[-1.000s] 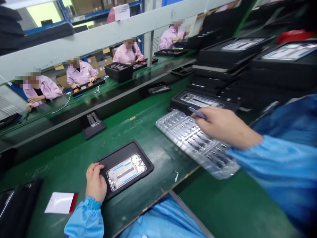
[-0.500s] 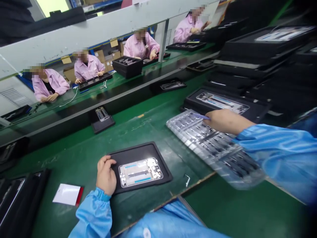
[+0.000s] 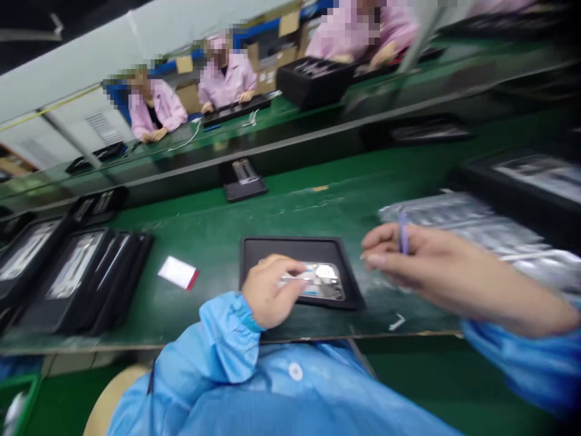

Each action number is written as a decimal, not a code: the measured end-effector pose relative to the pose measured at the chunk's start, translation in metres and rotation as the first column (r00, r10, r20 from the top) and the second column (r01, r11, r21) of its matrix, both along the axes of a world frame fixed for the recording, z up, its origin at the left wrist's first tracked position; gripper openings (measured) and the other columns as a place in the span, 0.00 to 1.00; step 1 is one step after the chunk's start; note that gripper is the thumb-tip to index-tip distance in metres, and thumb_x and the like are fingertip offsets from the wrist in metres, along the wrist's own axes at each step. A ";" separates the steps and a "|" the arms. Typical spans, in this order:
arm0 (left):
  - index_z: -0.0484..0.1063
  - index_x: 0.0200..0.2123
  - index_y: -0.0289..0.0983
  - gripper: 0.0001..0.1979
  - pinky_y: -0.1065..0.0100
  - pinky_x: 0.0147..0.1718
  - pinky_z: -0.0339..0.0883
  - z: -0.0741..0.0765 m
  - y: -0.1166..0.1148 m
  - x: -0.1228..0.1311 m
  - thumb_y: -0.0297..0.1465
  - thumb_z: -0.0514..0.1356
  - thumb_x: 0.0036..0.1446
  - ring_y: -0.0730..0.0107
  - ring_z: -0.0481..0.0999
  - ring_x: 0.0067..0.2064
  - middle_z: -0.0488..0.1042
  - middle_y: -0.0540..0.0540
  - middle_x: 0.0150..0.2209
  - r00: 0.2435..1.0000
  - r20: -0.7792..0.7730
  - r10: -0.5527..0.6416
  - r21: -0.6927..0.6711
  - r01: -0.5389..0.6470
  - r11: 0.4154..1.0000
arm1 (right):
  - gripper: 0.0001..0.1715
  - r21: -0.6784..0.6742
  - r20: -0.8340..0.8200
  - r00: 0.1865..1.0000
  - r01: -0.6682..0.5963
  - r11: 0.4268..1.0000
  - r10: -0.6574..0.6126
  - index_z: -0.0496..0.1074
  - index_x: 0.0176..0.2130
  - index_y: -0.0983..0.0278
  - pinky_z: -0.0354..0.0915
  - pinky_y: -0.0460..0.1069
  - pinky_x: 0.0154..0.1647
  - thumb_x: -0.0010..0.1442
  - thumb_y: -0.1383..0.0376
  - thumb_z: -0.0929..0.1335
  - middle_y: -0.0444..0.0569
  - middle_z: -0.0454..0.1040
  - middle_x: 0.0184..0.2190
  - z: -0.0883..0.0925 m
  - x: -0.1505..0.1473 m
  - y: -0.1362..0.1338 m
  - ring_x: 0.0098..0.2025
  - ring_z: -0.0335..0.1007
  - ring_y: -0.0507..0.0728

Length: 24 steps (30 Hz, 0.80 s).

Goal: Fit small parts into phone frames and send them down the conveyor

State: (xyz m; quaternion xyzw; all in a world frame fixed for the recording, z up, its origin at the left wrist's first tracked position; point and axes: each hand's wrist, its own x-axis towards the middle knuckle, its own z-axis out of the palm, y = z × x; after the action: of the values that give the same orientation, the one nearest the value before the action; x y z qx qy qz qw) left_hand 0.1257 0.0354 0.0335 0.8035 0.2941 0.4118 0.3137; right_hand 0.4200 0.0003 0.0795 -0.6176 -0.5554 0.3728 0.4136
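Observation:
A phone frame point(image 3: 327, 275), silver with blue strips, lies in a shallow black tray point(image 3: 290, 245) in front of me. My left hand point(image 3: 275, 287) is over the frame's left part, thumb and forefinger apart with a gap between them. Whether its fingertips touch the frame, I cannot tell. To the tray's right, my right hand point(image 3: 408, 251) is in the air with its fingers closed. A thin purple tool point(image 3: 403, 233) stands up between them, blurred. Behind that hand lies a clear plastic blister tray point(image 3: 472, 218) of small parts.
Stacked black trays point(image 3: 82, 266) with phone frames stand at the left. A white and red card point(image 3: 178, 272) lies nearby. A small white piece point(image 3: 396, 321) is near the table's front edge. Another black tray point(image 3: 544, 175) is at the right. Across the bench sit several people in pink.
My right hand has left the blister tray and come toward the black tray with the purple tool. My left hand has moved from the tray's edge over the phone frame. The view has turned right-to-left.

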 end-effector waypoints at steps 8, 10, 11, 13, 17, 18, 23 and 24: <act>0.83 0.44 0.38 0.14 0.65 0.46 0.81 -0.036 -0.019 -0.018 0.40 0.61 0.73 0.64 0.85 0.40 0.85 0.43 0.38 0.997 -0.053 -0.049 0.018 0.050 0.999 | 0.30 -0.277 -0.492 0.825 -0.450 0.849 0.277 0.70 0.38 0.62 0.51 0.44 0.20 0.56 0.41 0.77 0.43 0.71 0.27 -0.055 -0.098 -0.006 0.21 0.52 0.46; 0.82 0.43 0.37 0.14 0.65 0.45 0.81 -0.041 -0.021 -0.019 0.39 0.60 0.74 0.65 0.85 0.39 0.85 0.42 0.37 0.998 -0.045 -0.053 0.063 0.055 0.996 | 0.29 -0.291 -0.468 0.836 -0.452 0.843 0.287 0.72 0.39 0.62 0.53 0.45 0.19 0.59 0.41 0.76 0.43 0.72 0.27 -0.061 -0.096 -0.006 0.21 0.54 0.47; 0.82 0.44 0.37 0.15 0.65 0.46 0.81 -0.043 -0.020 -0.018 0.39 0.59 0.74 0.65 0.85 0.40 0.85 0.42 0.37 0.997 -0.054 -0.056 0.078 0.060 0.995 | 0.28 -0.289 -0.425 0.857 -0.433 0.854 0.291 0.74 0.40 0.62 0.55 0.46 0.19 0.61 0.41 0.75 0.45 0.73 0.27 -0.063 -0.092 -0.007 0.21 0.57 0.48; 0.82 0.43 0.37 0.15 0.62 0.47 0.81 -0.046 -0.018 -0.015 0.38 0.57 0.75 0.64 0.85 0.40 0.85 0.41 0.38 0.995 -0.089 -0.052 0.094 0.060 0.994 | 0.26 -0.211 -0.242 0.924 -0.348 0.913 0.297 0.78 0.44 0.61 0.66 0.49 0.23 0.63 0.42 0.74 0.49 0.79 0.32 -0.068 -0.085 -0.011 0.26 0.70 0.54; 0.81 0.42 0.38 0.15 0.59 0.49 0.81 -0.051 -0.010 -0.004 0.38 0.57 0.75 0.62 0.84 0.40 0.85 0.42 0.37 0.980 -0.191 -0.047 0.076 0.063 0.995 | 0.22 0.188 0.237 0.948 -0.259 0.947 0.213 0.82 0.51 0.54 0.80 0.59 0.51 0.62 0.49 0.76 0.51 0.85 0.49 -0.073 -0.071 -0.023 0.49 0.84 0.67; 0.81 0.42 0.39 0.15 0.59 0.50 0.81 -0.052 -0.008 -0.001 0.38 0.57 0.74 0.62 0.84 0.41 0.85 0.42 0.37 0.977 -0.208 -0.049 0.067 0.064 0.996 | 0.18 0.248 0.300 0.932 -0.281 0.927 0.202 0.82 0.52 0.53 0.80 0.60 0.53 0.65 0.52 0.75 0.50 0.85 0.50 -0.073 -0.069 -0.025 0.50 0.84 0.66; 0.81 0.42 0.39 0.15 0.59 0.51 0.80 -0.051 0.003 0.019 0.38 0.57 0.75 0.61 0.85 0.43 0.85 0.41 0.39 0.978 -0.203 -0.056 0.058 0.069 0.996 | 0.12 0.331 0.410 0.898 -0.306 0.893 0.156 0.81 0.50 0.49 0.81 0.57 0.50 0.72 0.61 0.69 0.45 0.86 0.46 -0.070 -0.064 -0.027 0.44 0.85 0.62; 0.81 0.42 0.39 0.15 0.60 0.50 0.80 -0.050 0.006 0.022 0.37 0.56 0.75 0.61 0.85 0.43 0.84 0.42 0.39 0.979 -0.192 -0.064 0.058 0.076 0.995 | 0.11 0.333 0.417 0.897 -0.299 0.894 0.145 0.81 0.50 0.50 0.81 0.57 0.50 0.72 0.62 0.69 0.44 0.86 0.46 -0.069 -0.062 -0.024 0.44 0.85 0.61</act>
State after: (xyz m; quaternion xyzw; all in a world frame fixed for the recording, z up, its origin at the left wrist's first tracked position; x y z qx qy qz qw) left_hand 0.1474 0.0414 -0.0169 0.8588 0.2807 0.3313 0.2719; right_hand 0.3577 -0.0240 0.0104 -0.5146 -0.7560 0.1732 0.3655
